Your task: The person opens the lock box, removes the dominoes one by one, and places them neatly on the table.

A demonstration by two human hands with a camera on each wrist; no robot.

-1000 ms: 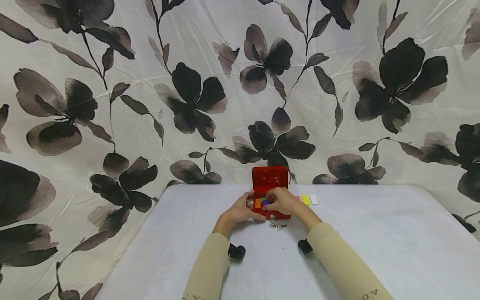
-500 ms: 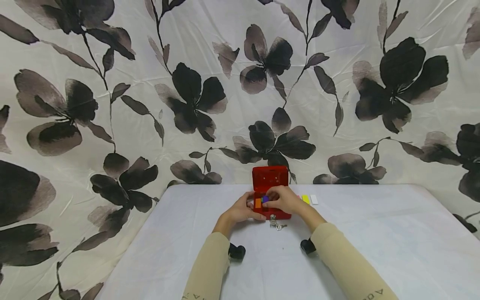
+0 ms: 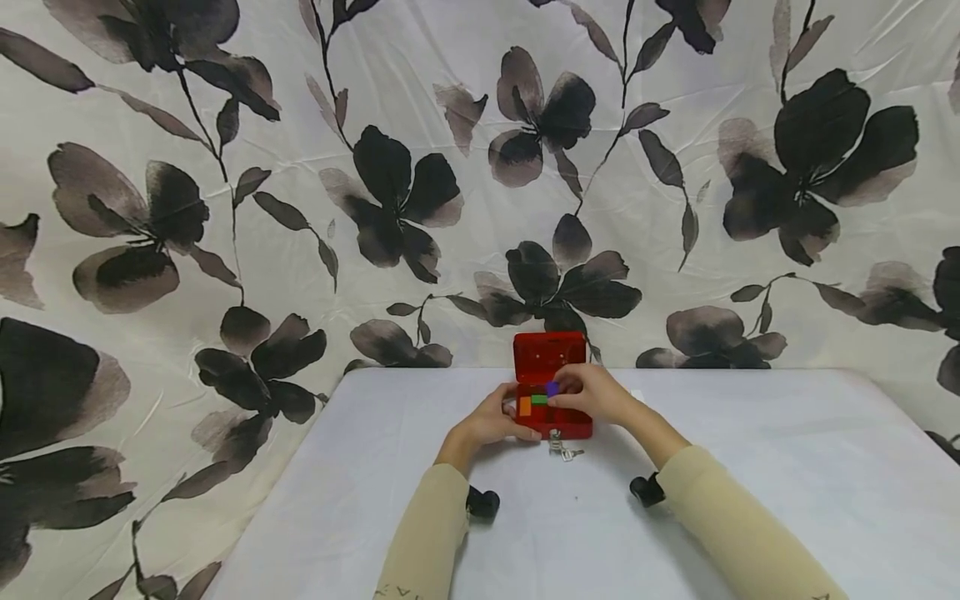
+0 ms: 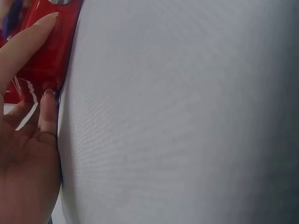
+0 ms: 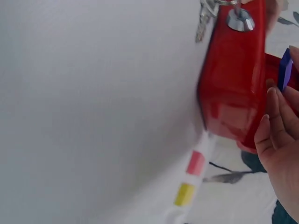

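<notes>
Red box (image 3: 573, 429): metallic-looking, lid (image 3: 531, 358) raised and leaning upright at the rear; stands near the far edge of the white worktop (image 3: 555, 533), about midway between its far corners.

Left hand (image 3: 491, 417): grips the box at its left front corner, thumb along the front wall, other fingers at the left end; a little finger meets the box's lower edge.

Right hand (image 3: 596, 392): pinches the purple block between thumb and fingers, over the right part of the open box.

Purple block (image 5: 284, 70): flat-sided, held on edge in the fingertips.

Orange block (image 3: 525, 406): inside the box, at its left.

Green block (image 3: 539, 400): inside the box, just beside the orange one.

Lock (image 5: 240, 19): round, silver, set in the front wall.

Keys (image 3: 572, 455): silver, on a ring at the lock, in front of the box on the near side.

Pink piece (image 5: 195, 163) and yellow piece (image 5: 184, 194): by the far edge of the worktop, right of the box, set apart; pink nearer the box.

Sleeves (image 3: 423, 533): beige, one pair, reaching in over the near edge.

Backdrop (image 3: 457, 50): pale cloth, dark floral print, beyond the far edge.
</notes>
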